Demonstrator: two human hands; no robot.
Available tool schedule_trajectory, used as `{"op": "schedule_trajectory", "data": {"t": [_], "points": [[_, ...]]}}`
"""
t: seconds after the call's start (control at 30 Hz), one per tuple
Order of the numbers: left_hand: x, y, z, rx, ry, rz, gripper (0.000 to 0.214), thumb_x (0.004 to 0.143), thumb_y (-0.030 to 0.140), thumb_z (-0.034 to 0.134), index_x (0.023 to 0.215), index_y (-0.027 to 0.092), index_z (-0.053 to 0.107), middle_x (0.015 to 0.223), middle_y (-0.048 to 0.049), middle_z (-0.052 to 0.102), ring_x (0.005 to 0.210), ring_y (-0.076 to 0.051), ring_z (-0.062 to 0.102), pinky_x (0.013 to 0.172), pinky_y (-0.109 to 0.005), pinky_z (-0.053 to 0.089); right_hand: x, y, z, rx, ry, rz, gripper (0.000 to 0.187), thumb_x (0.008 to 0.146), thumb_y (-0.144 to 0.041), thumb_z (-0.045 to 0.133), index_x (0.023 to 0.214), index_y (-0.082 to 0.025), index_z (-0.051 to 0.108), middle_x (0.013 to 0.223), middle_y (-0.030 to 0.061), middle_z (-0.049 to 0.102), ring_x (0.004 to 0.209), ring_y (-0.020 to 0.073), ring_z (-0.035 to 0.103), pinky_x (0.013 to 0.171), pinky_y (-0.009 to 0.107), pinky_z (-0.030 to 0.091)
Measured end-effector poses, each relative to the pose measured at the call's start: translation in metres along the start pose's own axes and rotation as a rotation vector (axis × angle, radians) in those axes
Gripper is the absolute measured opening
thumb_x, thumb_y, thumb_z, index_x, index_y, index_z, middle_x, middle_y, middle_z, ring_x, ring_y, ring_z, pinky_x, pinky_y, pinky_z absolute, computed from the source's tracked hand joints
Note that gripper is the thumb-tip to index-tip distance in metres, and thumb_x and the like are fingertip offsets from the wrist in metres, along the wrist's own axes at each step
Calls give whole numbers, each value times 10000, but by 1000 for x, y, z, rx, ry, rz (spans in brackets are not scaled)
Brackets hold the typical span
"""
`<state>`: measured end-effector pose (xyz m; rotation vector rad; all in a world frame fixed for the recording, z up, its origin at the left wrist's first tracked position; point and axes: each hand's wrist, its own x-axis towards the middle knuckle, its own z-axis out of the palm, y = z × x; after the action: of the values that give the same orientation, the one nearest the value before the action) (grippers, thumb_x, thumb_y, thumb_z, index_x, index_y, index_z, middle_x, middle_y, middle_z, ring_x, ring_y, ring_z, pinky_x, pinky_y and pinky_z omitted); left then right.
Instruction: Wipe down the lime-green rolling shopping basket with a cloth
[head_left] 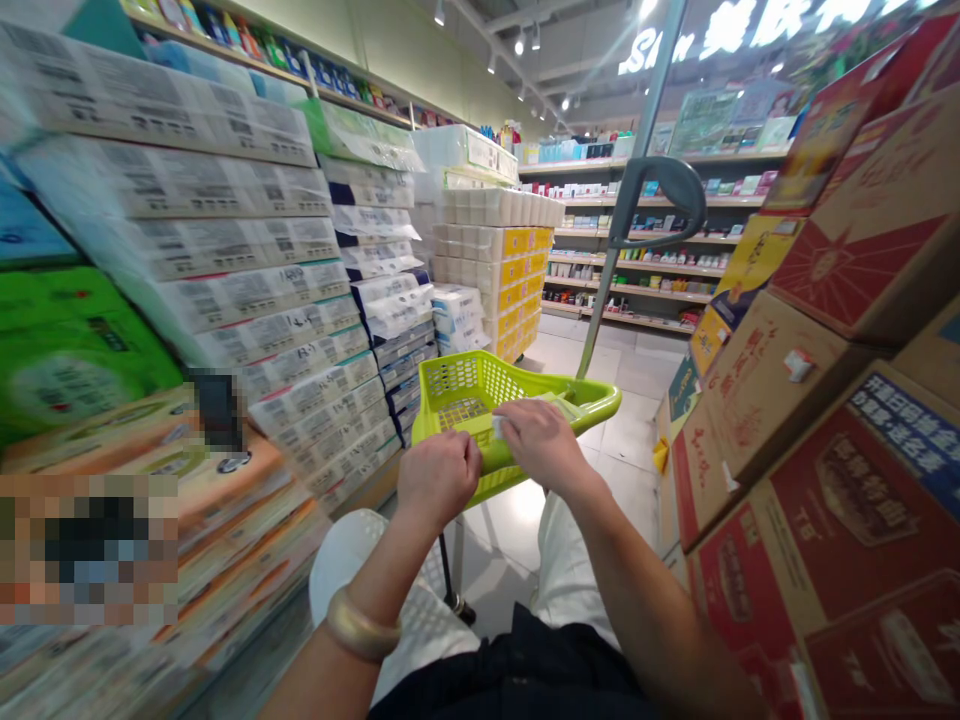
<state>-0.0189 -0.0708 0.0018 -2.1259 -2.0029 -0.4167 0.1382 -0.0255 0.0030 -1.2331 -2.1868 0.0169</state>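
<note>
A lime-green plastic shopping cart basket (pixel 487 375) with perforated walls stands in front of my knees, nothing seen inside it. My left hand (pixel 439 475) is closed in a fist around the near green bar. Beside it, my right hand (pixel 544 440) bends over the same bar, its fingers curled on a small white tissue-like piece (pixel 498 427); its exact kind is unclear. From the basket's right side rises a grey pole with a looped grip (pixel 664 200), untouched by either hand. Under the basket, a dark leg with a caster (pixel 459 605) shows.
Wrapped white packs (pixel 247 240) are stacked high on the left, with orange packs (pixel 247 500) nearer. Red and brown cartons (pixel 847 500) wall in the right side. Shelves of small goods (pixel 637 260) stand at the back, beyond the pale tiled floor (pixel 630 450).
</note>
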Motion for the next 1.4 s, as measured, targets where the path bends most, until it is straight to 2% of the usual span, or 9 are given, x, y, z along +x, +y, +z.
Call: {"op": "schedule_trajectory", "data": {"t": [0.1,0.17,0.33,0.4,0.67,0.93,1.17,1.27,1.4], "points": [[0,1,0,-11,-3,-23,439,924,334,286,828,177,685,864,-109,706,803,-228,648,660,-321,421,6,22,-9,-86,-17,143,260,940,-250,445,1065,-210,670,1073,58,695,1052,207,585,946,334,371],[1,3,1,-14,7,-33,441,920,332,288,816,176,687,855,-114,704,803,-234,647,660,-324,425,6,19,-10,-132,-17,169,267,943,-249,430,1052,-195,669,1060,72,691,1047,217,580,942,339,362],[0,4,5,-13,37,-9,459,930,337,262,808,178,674,828,-109,702,791,-237,648,654,-325,421,4,-24,4,-142,-102,-47,273,952,-255,399,904,-214,664,965,56,688,968,200,581,922,335,354],[-1,1,5,-14,40,-6,462,934,340,259,807,178,672,824,-106,702,788,-232,648,655,-323,418,7,-28,6,-136,-135,-55,289,953,-267,396,855,-225,664,930,45,692,939,194,590,897,332,364],[-1,0,4,-31,26,-33,441,923,330,290,796,172,682,840,-108,706,789,-220,642,640,-313,406,12,24,-10,-184,-17,216,294,943,-249,412,935,-224,706,983,57,710,957,212,609,848,321,385],[-1,-2,7,-24,48,-5,446,931,336,276,811,176,675,820,-105,702,782,-233,645,650,-322,400,1,-23,10,-62,-24,-37,258,944,-244,430,975,-253,686,982,30,697,973,185,587,941,329,352],[-1,-3,5,-33,51,-2,445,928,336,286,785,178,677,824,-108,703,796,-234,644,654,-324,403,9,18,-8,-150,-7,190,267,940,-252,433,984,-232,696,1011,46,705,991,209,600,898,324,377],[-1,0,4,-28,37,-14,444,924,330,283,802,173,680,831,-113,704,796,-233,646,650,-320,406,6,4,-5,-179,-17,103,273,938,-229,418,942,-214,690,958,61,704,948,198,602,897,318,378],[-1,0,4,-41,43,-5,458,930,332,261,823,167,675,816,-115,698,779,-229,645,655,-320,413,9,-31,4,-187,-169,-126,231,909,-235,465,823,-207,677,878,63,693,883,196,601,870,313,389]]}}
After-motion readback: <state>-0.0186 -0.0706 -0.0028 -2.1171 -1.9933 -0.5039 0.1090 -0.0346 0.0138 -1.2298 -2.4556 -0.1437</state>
